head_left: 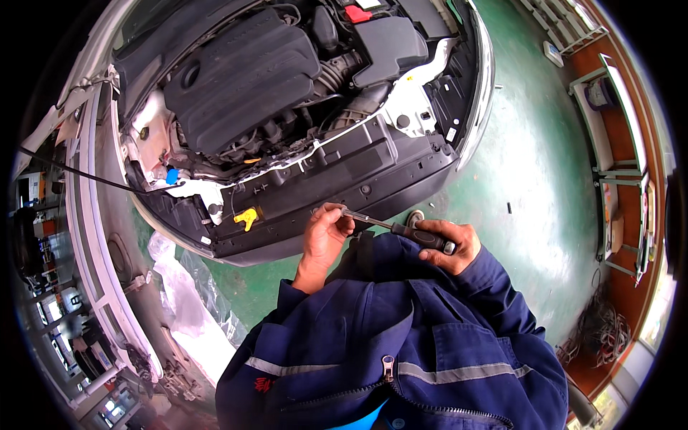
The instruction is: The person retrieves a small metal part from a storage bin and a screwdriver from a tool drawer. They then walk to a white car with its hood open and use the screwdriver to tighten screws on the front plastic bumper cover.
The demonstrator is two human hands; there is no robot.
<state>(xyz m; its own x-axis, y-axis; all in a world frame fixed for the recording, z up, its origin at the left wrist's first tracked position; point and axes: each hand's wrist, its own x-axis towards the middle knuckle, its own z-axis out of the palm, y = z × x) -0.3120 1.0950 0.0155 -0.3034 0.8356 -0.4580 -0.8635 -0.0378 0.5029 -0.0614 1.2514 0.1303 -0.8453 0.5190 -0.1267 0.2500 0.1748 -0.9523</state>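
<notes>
Across the front of my body lies a screwdriver (423,236) with a thick dark grey handle and a slim metal shaft. My right hand (459,249) is closed round the handle's end. At the other end, the fingers of my left hand (324,240) pinch the shaft's tip, which looks wider than the shaft; its exact shape is partly hidden by the fingertips. Both hands are just short of the black front panel (322,183) of a car with its engine bay exposed. A yellow cap (246,218) sits on that panel, left of my left hand.
A black engine cover (244,79) fills much of the bay, with a blue cap (172,176) at its left. Clear plastic sheeting (188,304) lies to the lower left. Shelving (622,172) lines the right side of the green floor (527,172). Tangled cables (605,333) lie near it.
</notes>
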